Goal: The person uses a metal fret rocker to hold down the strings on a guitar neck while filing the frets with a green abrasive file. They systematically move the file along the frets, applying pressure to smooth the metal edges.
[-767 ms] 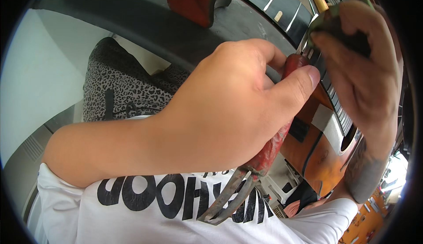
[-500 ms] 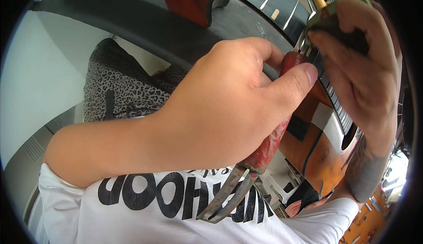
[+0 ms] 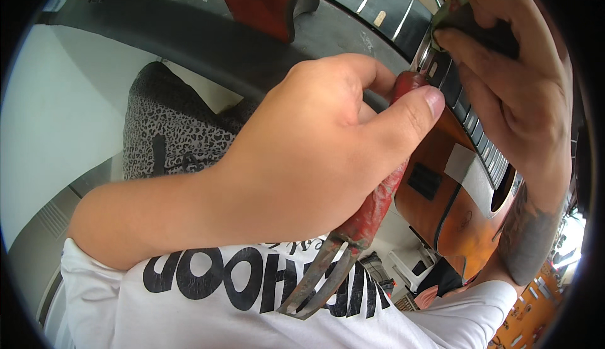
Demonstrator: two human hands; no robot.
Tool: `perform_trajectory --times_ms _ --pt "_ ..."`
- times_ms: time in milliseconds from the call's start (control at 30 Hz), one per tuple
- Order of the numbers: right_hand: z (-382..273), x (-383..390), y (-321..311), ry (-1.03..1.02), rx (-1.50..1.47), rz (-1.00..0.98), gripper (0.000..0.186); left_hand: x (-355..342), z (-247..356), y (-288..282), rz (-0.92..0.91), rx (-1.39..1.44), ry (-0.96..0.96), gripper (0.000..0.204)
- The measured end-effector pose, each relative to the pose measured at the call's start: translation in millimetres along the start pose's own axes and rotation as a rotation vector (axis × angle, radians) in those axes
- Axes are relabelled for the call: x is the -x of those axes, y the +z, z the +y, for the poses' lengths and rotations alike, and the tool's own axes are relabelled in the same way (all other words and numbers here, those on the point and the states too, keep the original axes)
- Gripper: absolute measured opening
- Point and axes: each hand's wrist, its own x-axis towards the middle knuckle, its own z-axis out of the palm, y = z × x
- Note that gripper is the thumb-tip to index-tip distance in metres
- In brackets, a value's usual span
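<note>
My left hand (image 3: 334, 141) reaches across from the left, fingers and thumb closed around a worn red-handled metal tool (image 3: 382, 204). One end of that tool is a long forked metal piece hanging over my shirt; a thin metal part extends from the other end over the guitar's dark fretboard (image 3: 384, 5). My right hand (image 3: 517, 65), its forearm tattooed, grips a dark block with a green edge (image 3: 449, 18) just above the fretboard, close to the tool's thin end. Whether the block touches the tool or the frets I cannot tell. My right hand hides part of the fretboard.
The guitar's orange-brown body (image 3: 466, 229) lies at the right, with pale tape (image 3: 465, 167) beside the neck. A red-brown neck support (image 3: 255, 5) stands on the dark bench (image 3: 170, 31). Several tools lie at the far right. A white stool (image 3: 409, 270) is below.
The view has shifted slightly. Both hands have moved a little to the left with it, still holding the red-handled tool and the dark block.
</note>
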Motion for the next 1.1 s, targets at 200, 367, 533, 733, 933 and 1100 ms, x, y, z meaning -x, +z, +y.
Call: perform_trajectory --times_ms 200,367,533,733,933,1100 --pt "-3.7 -0.1 -3.3 -0.029 0.008 0.026 0.030 0.5 0.8 2.4 0.003 0.014 -0.018 0.032" --pt "-4.9 0.6 1.9 -0.141 0.050 0.124 0.027 -0.8 -1.5 0.3 -0.010 -0.019 0.013 0.033" --pt "1.0 2.3 1.4 -0.067 0.022 0.040 0.028 1.4 1.3 2.4 0.011 -0.030 -0.002 0.033" --pt "-0.1 6.2 -2.9 -0.050 0.050 0.029 0.029 -0.1 0.2 1.7 -0.031 -0.028 0.002 0.033" --pt "0.8 3.4 -1.3 -0.085 0.052 0.063 0.029 1.6 0.0 3.3 0.016 -0.030 0.007 0.031" --pt "0.4 5.1 -4.6 -0.070 0.060 0.069 0.030 2.7 4.0 4.7 0.014 -0.027 -0.027 0.031"
